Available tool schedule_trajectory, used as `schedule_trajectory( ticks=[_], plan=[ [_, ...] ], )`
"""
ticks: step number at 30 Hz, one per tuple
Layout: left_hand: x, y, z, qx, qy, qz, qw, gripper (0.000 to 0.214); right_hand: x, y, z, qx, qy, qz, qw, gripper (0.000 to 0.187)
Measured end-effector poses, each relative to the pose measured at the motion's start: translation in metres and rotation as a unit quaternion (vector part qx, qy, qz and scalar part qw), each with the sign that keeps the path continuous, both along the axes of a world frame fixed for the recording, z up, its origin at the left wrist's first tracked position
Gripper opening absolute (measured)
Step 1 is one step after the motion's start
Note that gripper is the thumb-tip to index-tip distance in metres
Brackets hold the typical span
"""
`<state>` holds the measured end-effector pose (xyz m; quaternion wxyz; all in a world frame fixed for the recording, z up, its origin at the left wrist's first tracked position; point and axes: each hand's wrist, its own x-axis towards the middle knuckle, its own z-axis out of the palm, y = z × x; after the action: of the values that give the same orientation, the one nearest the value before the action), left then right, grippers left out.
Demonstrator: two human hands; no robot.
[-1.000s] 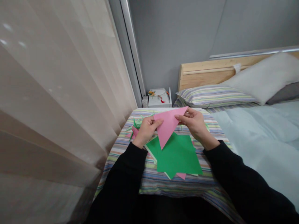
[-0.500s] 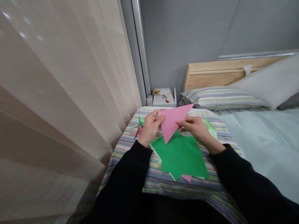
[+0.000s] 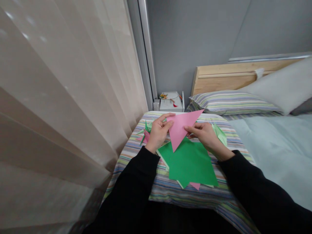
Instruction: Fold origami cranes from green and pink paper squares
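Head view: the left hand (image 3: 159, 132) and the right hand (image 3: 204, 137) are holding a pink paper triangle (image 3: 181, 128) up by its two sides, fingers pinching it to keep it flat, above green paper sheets (image 3: 192, 164) lying on a striped blanket (image 3: 165, 191).

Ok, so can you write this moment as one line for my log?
left hand: holds pink paper triangle | right hand: holds same triangle | beneath: green paper sheet | surface: striped bedding
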<state>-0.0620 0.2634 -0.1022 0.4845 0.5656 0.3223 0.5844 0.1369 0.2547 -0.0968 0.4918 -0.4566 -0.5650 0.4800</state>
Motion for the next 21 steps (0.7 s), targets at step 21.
schedule_trajectory(
  ticks=[21],
  plan=[
    [0.0034, -0.0051, 0.0051, -0.026, 0.016, 0.010, 0.999, 0.045, -0.0016, 0.0006, -0.0033, 0.012, 0.017, 0.004, 1.000, 0.046]
  ],
)
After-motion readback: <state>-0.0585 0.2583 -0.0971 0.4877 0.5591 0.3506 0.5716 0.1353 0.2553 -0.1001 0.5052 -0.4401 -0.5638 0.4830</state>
